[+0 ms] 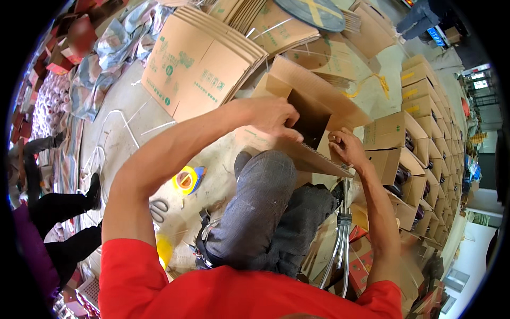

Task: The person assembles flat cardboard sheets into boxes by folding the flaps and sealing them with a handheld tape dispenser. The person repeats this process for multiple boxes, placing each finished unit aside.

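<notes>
An open cardboard box (298, 159) stands in front of my knees, its flaps raised and its inside dark. My left hand (268, 117) reaches across its left side, with the fingers bent over the near flap. At the box's right edge is my right hand (346, 148), its fingers curled in against the cardboard. Part of the grip of each hand is hidden. On the floor to the left lie a yellow roll of tape with a blue part (187, 179) and a pair of scissors (158, 210).
Flattened cartons (186, 64) lean in a stack beyond the box. Open boxes with dark purple things inside form a tall stack (425, 138) at the right. Metal legs (342, 239) stand by my right knee. Another person's dark-trousered legs (66, 212) are at the left.
</notes>
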The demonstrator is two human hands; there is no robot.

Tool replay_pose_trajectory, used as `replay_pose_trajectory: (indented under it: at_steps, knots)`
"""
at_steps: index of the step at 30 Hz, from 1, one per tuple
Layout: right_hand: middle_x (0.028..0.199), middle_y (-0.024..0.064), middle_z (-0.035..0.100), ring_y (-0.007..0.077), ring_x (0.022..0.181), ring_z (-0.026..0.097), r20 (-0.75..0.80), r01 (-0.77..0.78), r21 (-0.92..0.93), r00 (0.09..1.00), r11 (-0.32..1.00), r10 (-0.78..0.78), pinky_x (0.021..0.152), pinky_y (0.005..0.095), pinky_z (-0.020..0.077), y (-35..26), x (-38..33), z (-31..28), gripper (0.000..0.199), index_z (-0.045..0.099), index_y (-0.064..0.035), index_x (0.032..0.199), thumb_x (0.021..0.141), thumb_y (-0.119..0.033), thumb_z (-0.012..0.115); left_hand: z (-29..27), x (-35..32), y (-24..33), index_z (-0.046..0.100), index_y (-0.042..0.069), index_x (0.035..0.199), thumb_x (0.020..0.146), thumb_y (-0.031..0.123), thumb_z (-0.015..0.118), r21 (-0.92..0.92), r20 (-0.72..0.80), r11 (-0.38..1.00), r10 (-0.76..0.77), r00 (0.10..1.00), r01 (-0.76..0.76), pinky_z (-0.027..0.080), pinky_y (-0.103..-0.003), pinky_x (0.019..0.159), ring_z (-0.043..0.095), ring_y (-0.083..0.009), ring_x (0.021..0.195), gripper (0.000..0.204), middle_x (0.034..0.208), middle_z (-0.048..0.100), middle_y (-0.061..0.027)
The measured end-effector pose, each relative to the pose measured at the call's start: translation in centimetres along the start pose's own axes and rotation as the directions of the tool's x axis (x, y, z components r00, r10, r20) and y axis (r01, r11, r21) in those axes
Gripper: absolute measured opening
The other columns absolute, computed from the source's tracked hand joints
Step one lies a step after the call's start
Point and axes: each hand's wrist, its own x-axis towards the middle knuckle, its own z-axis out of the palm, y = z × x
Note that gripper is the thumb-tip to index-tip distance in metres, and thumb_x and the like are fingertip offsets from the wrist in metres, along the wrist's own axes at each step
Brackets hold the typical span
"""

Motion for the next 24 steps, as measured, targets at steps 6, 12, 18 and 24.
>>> replay_pose_trajectory:
  at_steps: [6,12,18,24]
  knots:
    - [0.100,0.0132,0.060,0.0291,0.094,0.059,-0.360,0.113,0.272,0.933,0.956,-0.008,0.086,0.0387,0.0486,4.0,-2.6,5.1,0.030,0.064,-0.0036,0.115,0.086,0.005,0.068,0.8,3.1,-1.6,0.069,0.009,0.094,0.096,0.065,0.056,0.357,-0.319,0.917,0.299,0.900,-0.178,0.053,-0.054,0.072,0.068,-0.0437,0.083,0.057,0.082,0.072,-0.0183]
    - [0.127,0.0130,0.062,0.0249,0.113,0.060,-0.561,-0.323,0.504,0.583,0.801,0.588,0.099,0.0356,0.0470,6.5,-3.4,8.0,0.039,0.054,0.0019,0.136,0.105,-0.021,0.056,5.8,5.0,-7.2,0.074,0.014,0.092,0.096,0.063,0.056,0.485,-0.554,0.872,0.254,0.792,0.059,0.050,-0.047,0.092,0.071,-0.0317,0.095,0.053,0.090,0.075,-0.0096]
    - [0.136,0.0209,0.059,0.0311,0.116,0.060,-0.195,-0.201,0.885,0.661,0.421,0.725,0.098,0.0433,0.0479,4.4,-7.5,10.5,0.065,0.048,0.0057,0.144,0.105,-0.045,0.056,6.9,6.3,-6.3,0.074,0.013,0.096,0.092,0.058,0.061,0.472,-0.549,0.868,0.151,0.822,0.156,0.049,-0.046,0.092,0.071,-0.0307,0.097,0.047,0.093,0.076,-0.0091]
    - [0.135,0.0222,0.060,0.0296,0.114,0.061,-0.188,-0.417,0.703,0.672,0.576,0.716,0.097,0.0421,0.0489,3.9,-7.0,10.5,0.075,0.047,0.0073,0.145,0.102,-0.053,0.059,6.8,5.1,-5.2,0.067,0.009,0.112,0.086,0.050,0.073,0.287,-0.737,0.912,0.013,0.676,0.294,0.040,-0.047,0.104,0.063,-0.0308,0.113,0.050,0.114,0.069,-0.0151]
